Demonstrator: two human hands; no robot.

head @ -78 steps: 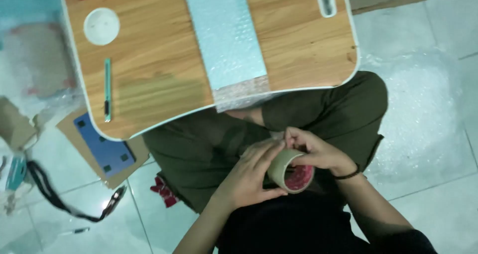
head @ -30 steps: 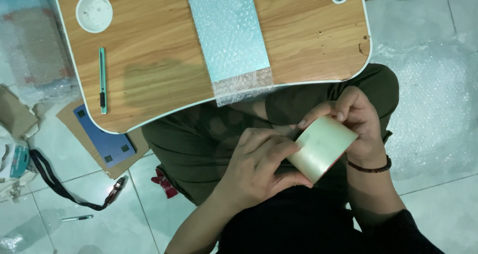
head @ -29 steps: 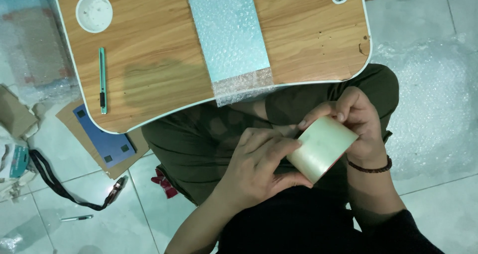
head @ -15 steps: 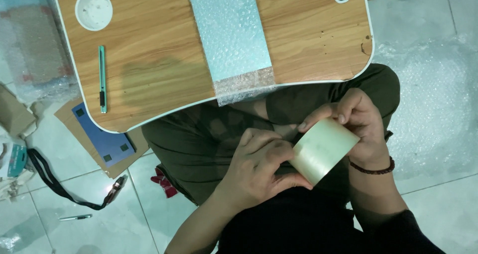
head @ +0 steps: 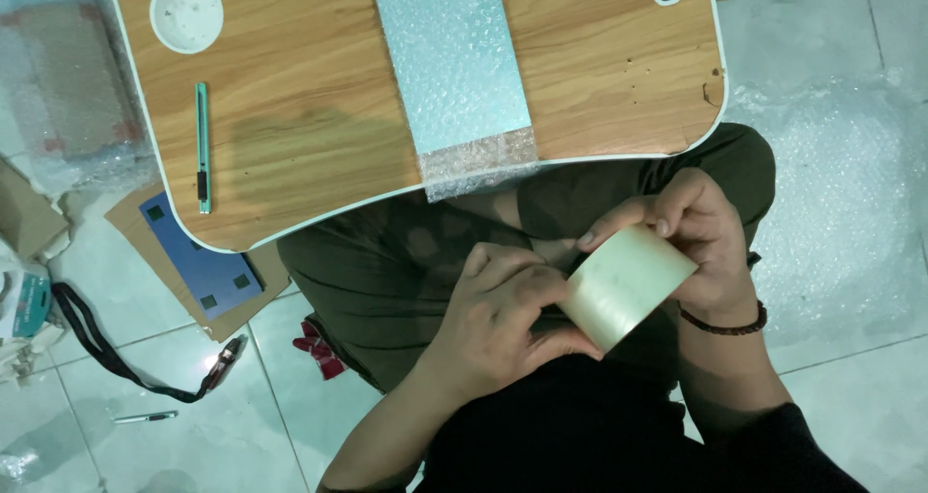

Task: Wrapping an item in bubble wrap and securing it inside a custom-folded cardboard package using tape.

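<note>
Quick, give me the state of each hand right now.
Left hand: closed on the roll of tape, fingers curled against its near side.
Right hand: closed on the same roll of tape, gripping it from the far side.

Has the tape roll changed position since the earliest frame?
Yes. The tape roll has turned from open core facing up to broad side up, and sits slightly higher, nearer the wooden lap table edge.

Your left grip and right grip both clasp the pale tape roll over your lap; the bubble-wrapped strip and green cutter lie on the worktop.
</note>
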